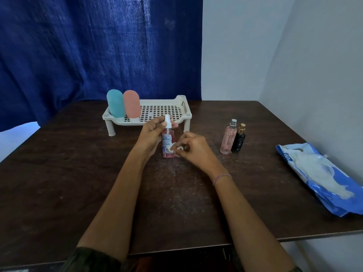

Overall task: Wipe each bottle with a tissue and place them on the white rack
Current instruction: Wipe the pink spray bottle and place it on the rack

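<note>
The left hand grips the pink spray bottle upright by its neck. The right hand pinches a tissue against its lower side, before the white rack.

L hand raised & curled in grip, R hand lower, just beside it, in a pinch

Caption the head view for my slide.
Left hand holds a pink spray bottle, right hand presses a tissue to it; a teal bottle and a salmon bottle stand on the white rack.
</note>
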